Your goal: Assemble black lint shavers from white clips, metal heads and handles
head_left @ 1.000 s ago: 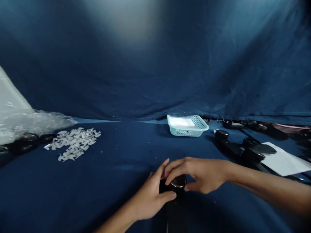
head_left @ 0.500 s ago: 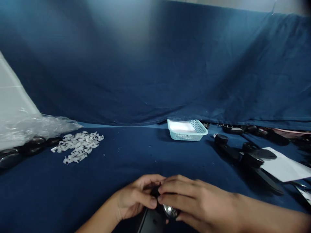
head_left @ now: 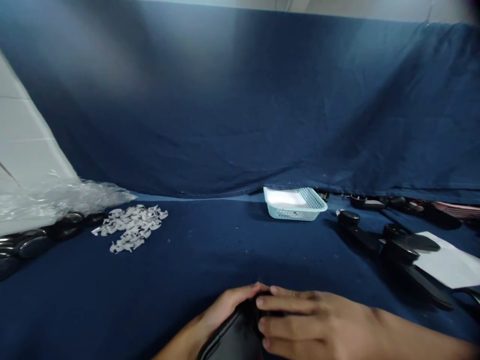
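Both hands at bottom centre, closed around a black object [head_left: 236,337], which sits at the near edge of the view and is partly cut off by the frame. Left hand [head_left: 225,312] curls around its left side, fingertips reaching the top edge. Right hand [head_left: 311,320] lies across it from the right, fingers together and nearly flat, pressing on top. Looks like a two-handed steady hold, though the contact points are mostly hidden.

Counter [head_left: 210,270] is covered in blue cloth. Far side: light-blue plastic basket [head_left: 294,211] with white lining. Left: pile of white pieces [head_left: 129,228], row of black round items [head_left: 33,246] by clear plastic wrap [head_left: 56,202]. Right: black round-headed parts [head_left: 375,240] laid out in a loose group beside a white paper sheet [head_left: 448,261], perhaps kept there as a staging area. No readable labels or brands.
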The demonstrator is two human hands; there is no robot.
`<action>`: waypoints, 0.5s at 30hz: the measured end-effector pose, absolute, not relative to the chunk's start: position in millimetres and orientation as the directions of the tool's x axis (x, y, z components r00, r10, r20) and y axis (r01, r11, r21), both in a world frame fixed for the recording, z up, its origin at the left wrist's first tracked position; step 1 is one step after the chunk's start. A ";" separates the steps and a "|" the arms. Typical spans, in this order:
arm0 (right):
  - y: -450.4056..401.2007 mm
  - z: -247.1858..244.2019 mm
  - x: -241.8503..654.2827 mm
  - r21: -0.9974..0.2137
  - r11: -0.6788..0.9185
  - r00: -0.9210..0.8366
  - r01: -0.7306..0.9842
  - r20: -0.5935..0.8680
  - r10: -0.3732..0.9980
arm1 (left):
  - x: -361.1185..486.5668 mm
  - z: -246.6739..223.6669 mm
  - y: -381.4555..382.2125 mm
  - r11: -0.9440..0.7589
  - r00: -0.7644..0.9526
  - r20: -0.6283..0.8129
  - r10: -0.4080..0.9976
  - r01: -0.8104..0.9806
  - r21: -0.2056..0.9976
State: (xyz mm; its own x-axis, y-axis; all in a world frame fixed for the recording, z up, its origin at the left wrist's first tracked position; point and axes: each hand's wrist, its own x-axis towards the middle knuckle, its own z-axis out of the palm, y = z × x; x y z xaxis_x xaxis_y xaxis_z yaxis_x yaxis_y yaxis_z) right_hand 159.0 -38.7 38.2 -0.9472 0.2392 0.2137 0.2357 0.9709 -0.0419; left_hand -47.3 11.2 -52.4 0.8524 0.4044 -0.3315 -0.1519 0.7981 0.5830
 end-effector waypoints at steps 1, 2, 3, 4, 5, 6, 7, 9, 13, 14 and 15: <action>-40.0 41.1 158.7 -0.025 0.977 -0.956 0.210 0.205 0.210 | -47.7 -51.8 11.0 0.786 0.844 -0.326 0.425 -0.166 0.596; -40.8 43.4 159.0 -0.023 0.979 -0.959 0.202 0.200 0.203 | -47.7 -50.2 10.8 0.765 0.834 -0.307 0.458 -0.194 0.614; -40.9 44.7 159.9 -0.035 0.977 -0.956 0.212 0.201 0.214 | -47.3 -47.8 10.7 0.743 0.826 -0.286 0.485 -0.218 0.632; -40.3 45.0 161.2 -0.057 0.970 -0.946 0.237 0.212 0.244 | -46.7 -44.8 10.5 0.721 0.822 -0.263 0.506 -0.235 0.652; -39.3 44.2 162.7 -0.086 0.960 -0.932 0.268 0.230 0.281 | -45.9 -41.6 10.3 0.693 0.817 -0.238 0.525 -0.249 0.677; -38.1 42.4 164.0 -0.119 0.948 -0.916 0.296 0.246 0.317 | -45.2 -38.5 9.9 0.659 0.810 -0.211 0.547 -0.261 0.705; -37.0 39.8 165.0 -0.152 0.937 -0.901 0.314 0.263 0.344 | -44.7 -35.7 9.2 0.622 0.801 -0.187 0.569 -0.270 0.735; -36.1 32.9 165.4 -0.212 0.915 -0.873 0.344 0.287 0.394 | -43.9 -31.6 6.7 0.555 0.763 -0.175 0.622 -0.272 0.786; -41.3 17.7 160.0 -0.425 0.736 -0.690 0.526 0.292 0.662 | -43.2 -26.2 -1.7 0.425 0.621 -0.201 0.758 -0.236 0.874; -43.1 14.5 158.2 -0.504 0.641 -0.590 0.579 0.283 0.756 | -43.1 -25.1 -3.9 0.380 0.584 -0.191 0.789 -0.219 0.899; -44.4 11.8 156.5 -0.584 0.533 -0.478 0.612 0.263 0.838 | -43.1 -24.1 -5.7 0.324 0.553 -0.171 0.816 -0.191 0.927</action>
State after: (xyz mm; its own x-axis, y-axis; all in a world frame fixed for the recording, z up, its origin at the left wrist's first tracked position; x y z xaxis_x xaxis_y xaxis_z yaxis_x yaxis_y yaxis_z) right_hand 156.5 -44.4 11.8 -0.4784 0.8377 0.2634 0.6117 0.5331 -0.5845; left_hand -43.1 -5.7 -24.1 0.5527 0.8157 -0.1709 -0.1913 0.3237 0.9266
